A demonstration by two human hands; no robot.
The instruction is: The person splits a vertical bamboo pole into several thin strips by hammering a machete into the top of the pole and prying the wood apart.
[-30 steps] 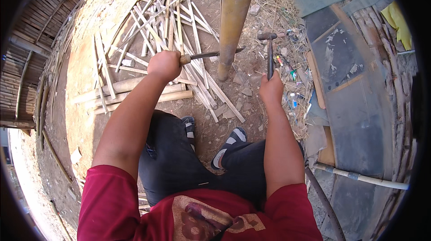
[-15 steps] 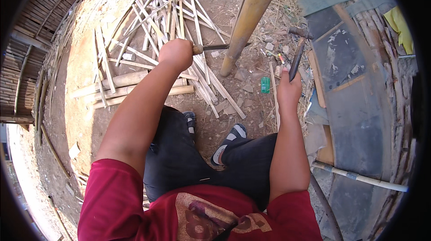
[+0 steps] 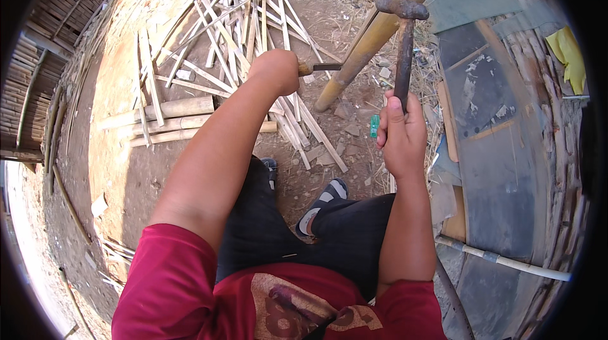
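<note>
My left hand [image 3: 275,73] is closed round the wooden handle of a knife [image 3: 325,67]. Its dark blade runs rightward to the side of a thick, leaning bamboo pole [image 3: 362,55]; whether the blade sits in the pole or behind it, I cannot tell. A long split shows along the pole's upper part. In my right hand [image 3: 405,134] is a hammer [image 3: 403,55] with a dark handle, thumb laid along it. The hammer's rusty head is raised and overlaps the pole in the picture. The pole's foot stands on the dirt ground.
Thin bamboo strips [image 3: 250,14] lie heaped beyond my left hand. Several cut bamboo lengths [image 3: 171,109] lie at the left. Dark sheets [image 3: 497,169] and a pale pipe [image 3: 506,262] are on the right. A green plastic piece [image 3: 374,126] lies near my right hand.
The hammer has come up and its head now stands higher, in front of the pole. My left hand and the knife have shifted right, and the pole appears farther right.
</note>
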